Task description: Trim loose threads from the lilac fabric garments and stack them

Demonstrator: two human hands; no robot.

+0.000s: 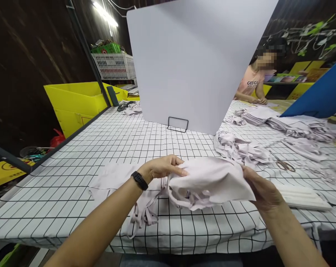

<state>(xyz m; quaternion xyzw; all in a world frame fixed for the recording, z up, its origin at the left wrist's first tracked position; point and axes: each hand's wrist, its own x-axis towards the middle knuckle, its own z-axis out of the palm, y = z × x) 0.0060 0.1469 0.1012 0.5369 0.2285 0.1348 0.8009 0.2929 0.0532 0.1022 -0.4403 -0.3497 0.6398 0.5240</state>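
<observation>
A pale pinkish-white piece of sewn fabric [209,178] is stretched between my two hands just above the checked tablecloth [106,137]. My left hand [165,167] pinches its left edge, thumb on top. The right edge is gripped by my right hand [263,187], whose fingertips are partly hidden behind the cloth. Along its lower side the fabric folds open, showing bunched strips inside. Beneath my left wrist lies another flat piece of the same cloth [109,178], with narrow fabric strips [144,213] hanging toward the table's front edge.
A large white board [187,66] stands ahead on a wire stand [178,124]. To the right are crumpled fabric [240,148], scissors [285,165], a white flat stack [303,196] and cloth piles [295,124]. Another person [252,83] sits across, beside a blue panel [320,92]. Yellow bins [76,104] stand left.
</observation>
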